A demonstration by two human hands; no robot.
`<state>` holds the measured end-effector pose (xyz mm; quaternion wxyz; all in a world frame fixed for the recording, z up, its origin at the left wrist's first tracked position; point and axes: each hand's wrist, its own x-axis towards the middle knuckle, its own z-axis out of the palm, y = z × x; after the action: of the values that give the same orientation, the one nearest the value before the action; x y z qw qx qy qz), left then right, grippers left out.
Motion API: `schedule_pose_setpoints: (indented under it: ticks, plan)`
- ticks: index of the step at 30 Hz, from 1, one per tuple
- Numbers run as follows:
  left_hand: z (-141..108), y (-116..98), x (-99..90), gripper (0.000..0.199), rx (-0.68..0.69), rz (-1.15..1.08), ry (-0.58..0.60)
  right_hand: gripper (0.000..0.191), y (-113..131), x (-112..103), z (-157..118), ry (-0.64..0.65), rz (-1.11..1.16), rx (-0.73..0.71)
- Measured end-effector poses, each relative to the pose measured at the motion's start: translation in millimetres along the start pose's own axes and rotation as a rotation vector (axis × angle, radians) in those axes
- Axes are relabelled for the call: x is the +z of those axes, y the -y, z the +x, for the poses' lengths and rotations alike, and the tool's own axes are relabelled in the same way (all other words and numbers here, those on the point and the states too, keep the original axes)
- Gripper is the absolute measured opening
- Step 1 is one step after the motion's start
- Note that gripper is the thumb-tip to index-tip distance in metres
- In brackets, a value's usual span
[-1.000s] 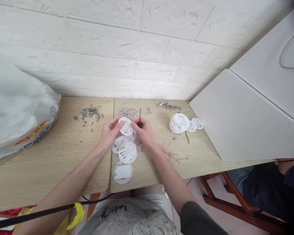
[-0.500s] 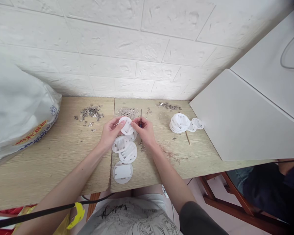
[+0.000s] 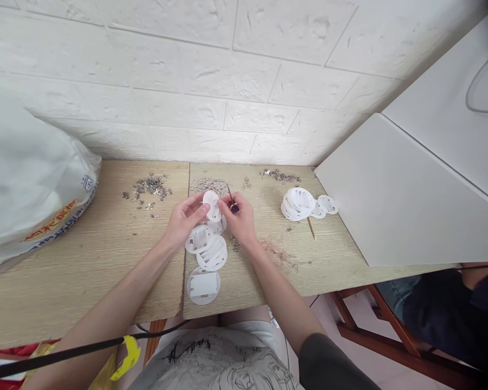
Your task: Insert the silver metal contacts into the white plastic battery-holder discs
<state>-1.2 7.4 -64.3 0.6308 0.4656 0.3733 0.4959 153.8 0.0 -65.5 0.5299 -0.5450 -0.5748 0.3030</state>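
Observation:
My left hand (image 3: 187, 218) grips a round white plastic battery case (image 3: 212, 207) by its left edge, thumb on its face. In my right hand (image 3: 239, 218) is a screwdriver (image 3: 229, 191), its thin metal shaft pointing away from me and a dark blue part showing among the fingers. The right thumb and forefinger also meet the case's right edge; whether they pinch a small part is hidden. Just below lie several more white cases (image 3: 212, 253), overlapping, with slots and metal bits. Nearest me sits another case (image 3: 204, 285) with a rectangular raised middle.
Small metal pieces lie in heaps at the left (image 3: 151, 187), middle (image 3: 211, 186) and right (image 3: 282, 176). A stack of white discs (image 3: 299, 203) stands right, beside a thin stick (image 3: 311, 228). A white bag (image 3: 36, 179) and a white panel (image 3: 390, 200) flank the table. Another person sits at right.
The case in my left hand has turned and tipped to a narrower view. The screwdriver's shaft has swung from upright to leaning left, as my right hand rolled slightly.

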Motion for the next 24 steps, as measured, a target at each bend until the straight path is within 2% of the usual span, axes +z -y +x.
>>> schedule_pose_setpoints:
  ticks: [4, 7, 11, 17, 20, 24]
  plan:
    - [1.6, -3.2, 0.5, 0.057, -0.005, -0.012, -0.056, 0.023, 3.7, -2.1, -0.1, 0.014, 0.05, -0.055]
    - [5.2, -3.0, -0.7, 0.051, 0.052, -0.015, -0.115, 0.022, 4.5, -2.0, -0.1, 0.059, 0.075, -0.093]
    - [9.7, -0.4, -2.9, 0.045, 0.114, -0.047, -0.177, 0.021, 2.6, -0.8, 0.2, 0.092, 0.077, -0.047]
    - [11.5, 1.2, -4.0, 0.042, 0.149, -0.024, -0.179, 0.028, 0.6, -6.8, 3.8, 0.076, 0.092, 0.053]
    - [12.0, 1.6, -6.7, 0.037, 0.171, -0.01, -0.18, 0.034, -0.9, -13.1, 5.9, 0.12, 0.018, 0.034]
    - [12.2, -0.2, -12.2, 0.036, 0.142, 0.057, -0.19, 0.035, -3.5, -17.2, 5.6, 0.27, -0.224, -0.076]
